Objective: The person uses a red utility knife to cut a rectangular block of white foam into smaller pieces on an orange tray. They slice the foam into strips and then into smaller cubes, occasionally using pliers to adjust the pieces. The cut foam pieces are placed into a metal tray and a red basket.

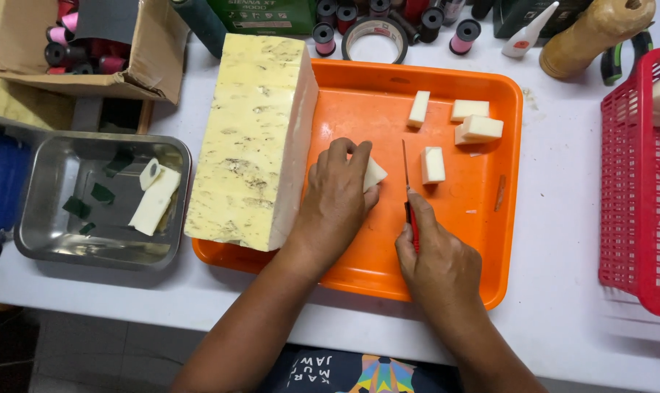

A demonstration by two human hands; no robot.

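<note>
On the white surface (563,291) we see an orange tray (490,240): our left hand (337,200) presses a pale foam piece (374,173) there, our right hand (435,258) clenched around a red-handled blade (410,211); a big yellow foam block (253,138) stands alongside.

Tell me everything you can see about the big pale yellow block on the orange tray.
The big block is a tall, rectangular slab, pale yellow, with darker brownish specks and pits on its top face; it looks like foam or soap, though I cannot tell which. Its right side is smoother and cream-white. It lies along the left part of the orange tray, its left edge reaching past the rim. The left hand, beside its right face, presses a small white piece; whether the hand touches the block is unclear.
</note>
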